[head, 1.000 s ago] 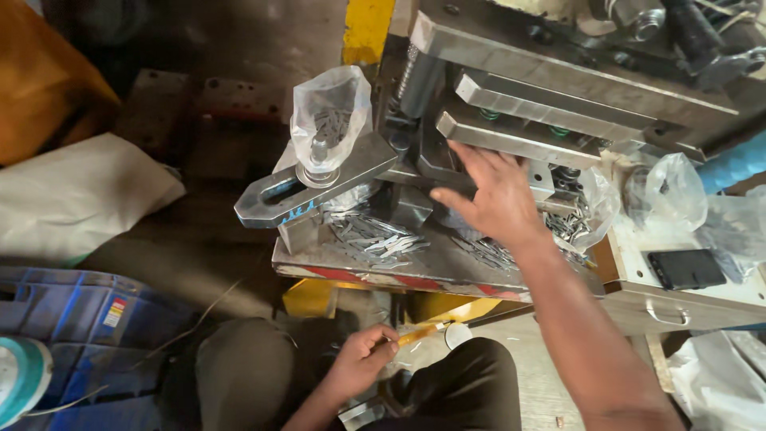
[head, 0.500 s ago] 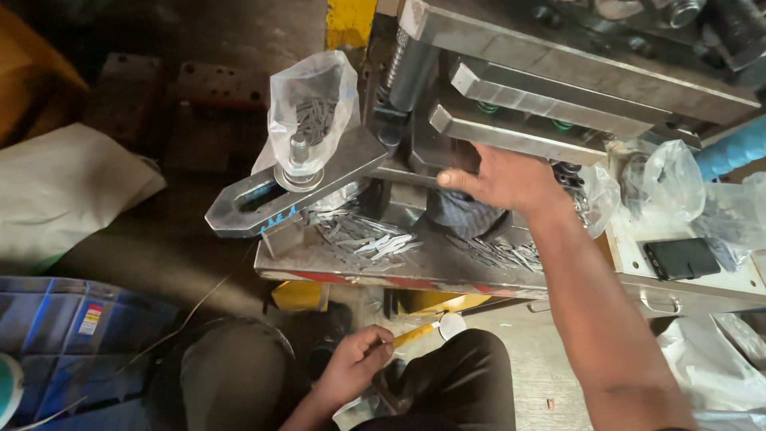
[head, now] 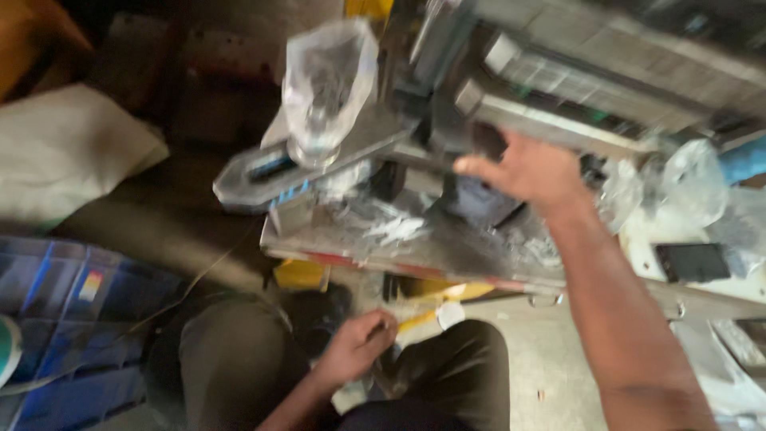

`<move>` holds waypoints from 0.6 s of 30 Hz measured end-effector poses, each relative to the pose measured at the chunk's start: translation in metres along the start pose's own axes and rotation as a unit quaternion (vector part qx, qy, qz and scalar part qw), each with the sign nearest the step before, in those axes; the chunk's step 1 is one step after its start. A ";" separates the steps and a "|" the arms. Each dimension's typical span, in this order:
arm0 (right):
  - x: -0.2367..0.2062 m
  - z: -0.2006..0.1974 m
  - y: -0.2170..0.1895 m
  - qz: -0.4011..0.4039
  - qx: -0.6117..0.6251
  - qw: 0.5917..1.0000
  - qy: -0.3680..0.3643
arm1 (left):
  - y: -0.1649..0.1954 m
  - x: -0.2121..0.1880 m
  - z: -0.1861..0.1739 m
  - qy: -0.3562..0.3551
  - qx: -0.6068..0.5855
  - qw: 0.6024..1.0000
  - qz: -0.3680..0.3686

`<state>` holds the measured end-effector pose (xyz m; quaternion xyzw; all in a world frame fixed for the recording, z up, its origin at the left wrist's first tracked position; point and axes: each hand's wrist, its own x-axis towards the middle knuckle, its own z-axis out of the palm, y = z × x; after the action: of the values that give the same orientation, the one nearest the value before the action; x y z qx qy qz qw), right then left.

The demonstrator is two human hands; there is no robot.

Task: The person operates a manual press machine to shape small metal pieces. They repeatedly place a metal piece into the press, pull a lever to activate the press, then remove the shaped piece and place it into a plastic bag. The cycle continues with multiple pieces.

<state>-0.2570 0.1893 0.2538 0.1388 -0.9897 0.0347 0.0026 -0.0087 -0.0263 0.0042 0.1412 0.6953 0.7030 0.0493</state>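
A: Well, nearest to us the left hand (head: 357, 345) sits low between the person's knees, fingers curled in narrow around something small. Motion blur keeps me from telling what it is.

B: Any room to move down there?

A: Little. Dark trousers (head: 239, 363) crowd both sides of it, and a blue plastic crate (head: 56, 303) fills the lower left, cut off by the frame edge. A white scrap (head: 449, 314) lies on the grey floor (head: 542, 351) just beyond the hand, under the counter's front lip.

B: And the counter itself?

A: The metal counter (head: 447, 257) runs as a plate whose near edge shows a red strip. Pale metal shavings (head: 391, 227) litter its top. A black flat device (head: 691, 262) lies toward the right, well apart from the hands.

B: The right hand?

A: The right hand (head: 527, 169) reaches up over the counter, fingers spread wide, against the dark block of the metal press (head: 574, 88). Whether it grips or only touches is lost in blur. Its forearm runs out of frame at the bottom right.

B: Left of that?

A: A grey slotted lever arm (head: 263, 172) juts past the counter's left edge into open space, with a clear plastic bag (head: 327, 80) standing on it, contents smeared. Farther left lies a white sack (head: 64, 152). The press top is cut off.
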 end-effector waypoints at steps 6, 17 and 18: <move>-0.015 0.006 0.009 -0.216 -0.033 0.954 0.203 | -0.007 -0.005 0.007 0.002 -0.078 0.994 -0.071; -0.147 0.101 -0.058 -0.171 0.287 0.904 0.267 | 0.007 -0.011 0.006 0.017 -0.071 0.993 -0.097; -0.147 0.109 -0.057 -0.158 0.290 0.907 0.261 | 0.008 -0.011 0.008 0.009 -0.079 0.991 -0.106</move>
<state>-0.0994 0.1672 0.1471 0.2744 -0.8647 0.3547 0.2263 0.0047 -0.0218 0.0106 0.0559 0.6486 0.7482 0.1280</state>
